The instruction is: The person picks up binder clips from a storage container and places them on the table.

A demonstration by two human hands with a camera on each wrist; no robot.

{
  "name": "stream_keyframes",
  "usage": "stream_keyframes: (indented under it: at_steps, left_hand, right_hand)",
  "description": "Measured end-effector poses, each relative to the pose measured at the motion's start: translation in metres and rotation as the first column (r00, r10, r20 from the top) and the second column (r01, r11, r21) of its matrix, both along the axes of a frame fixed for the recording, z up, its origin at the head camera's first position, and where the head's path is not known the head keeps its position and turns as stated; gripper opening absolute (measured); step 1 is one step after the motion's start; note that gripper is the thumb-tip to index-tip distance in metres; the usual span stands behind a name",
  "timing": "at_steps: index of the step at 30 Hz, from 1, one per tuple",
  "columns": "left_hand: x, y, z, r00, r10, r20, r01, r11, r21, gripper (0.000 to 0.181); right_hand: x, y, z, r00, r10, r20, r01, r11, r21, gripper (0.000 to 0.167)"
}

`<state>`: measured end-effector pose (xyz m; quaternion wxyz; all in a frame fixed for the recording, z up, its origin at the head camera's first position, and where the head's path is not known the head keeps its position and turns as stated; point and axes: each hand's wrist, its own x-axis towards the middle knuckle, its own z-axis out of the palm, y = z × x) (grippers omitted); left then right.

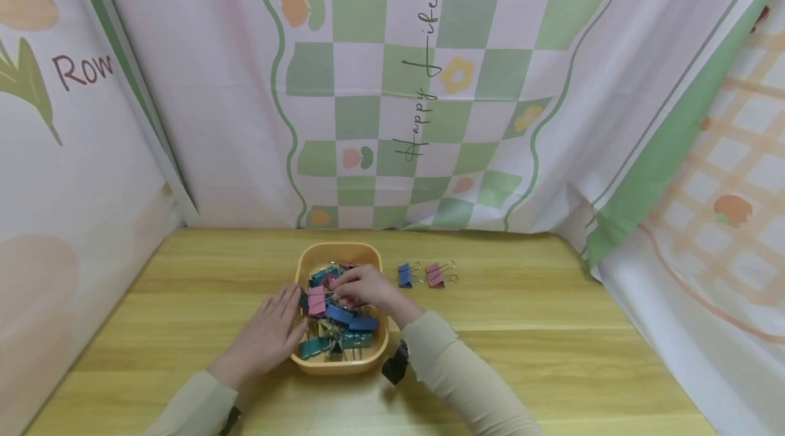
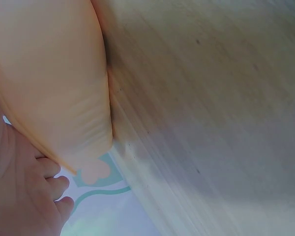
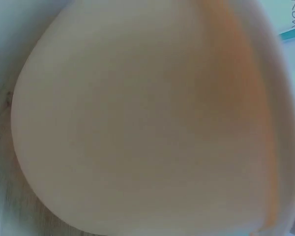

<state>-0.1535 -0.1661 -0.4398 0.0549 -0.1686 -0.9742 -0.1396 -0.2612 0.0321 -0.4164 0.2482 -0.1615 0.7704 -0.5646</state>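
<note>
A yellow-orange plastic basket [image 1: 343,368] holds a pile of binder clips in teal, blue, pink and yellow. My left hand [image 1: 270,327] lies along the basket's left wall with its fingers extended, touching the rim. In the left wrist view, the basket wall [image 2: 54,88] rises beside the fingers of the left hand [image 2: 24,187]. My right hand [image 1: 368,289] reaches into the basket from the right. Its bent fingers are among the clips, beside a pink binder clip [image 1: 316,301]; whether they pinch one is too small to tell. The basket wall [image 3: 137,123] hides this hand in the right wrist view.
To the right of the basket, a blue binder clip [image 1: 405,275] and a pink binder clip [image 1: 436,275] lie side by side on the wooden table [image 1: 521,354]. A printed curtain [image 1: 417,82] hangs behind the table, with more cloth at both sides.
</note>
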Motion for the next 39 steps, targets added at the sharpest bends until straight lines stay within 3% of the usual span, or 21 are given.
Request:
stream_keyframes:
  at_steps: [8,16,19,26,39]
  left_hand:
    - [0.001,0.000,0.000,1.000,-0.002,-0.024,0.002,1.000,0.013,0.061]
    - [0.002,0.001,0.002,1.000,-0.009,-0.019,0.010,1.000,0.019,0.060]
    - [0.003,0.001,0.003,1.000,-0.009,-0.014,0.009,1.000,0.017,0.060]
    - [0.002,0.001,0.003,1.000,-0.013,-0.026,0.013,1.000,0.005,0.060]
    - [0.001,-0.002,-0.002,0.999,-0.015,-0.032,0.015,1.000,-0.004,0.060]
  right_hand:
    - [-0.001,0.007,0.011,0.996,0.022,0.086,-0.016,0.997,-0.074,0.020]
    - [-0.004,0.021,0.029,0.998,0.051,-0.020,-0.053,0.991,-0.120,0.024]
    - [-0.008,0.027,0.036,0.998,0.052,-0.026,-0.056,0.987,-0.152,0.026]
    - [-0.013,0.043,0.051,0.998,-0.053,-0.016,0.048,0.974,-0.221,0.025]
    - [-0.025,0.090,0.070,0.974,-0.201,-0.101,0.171,0.954,-0.246,0.026]
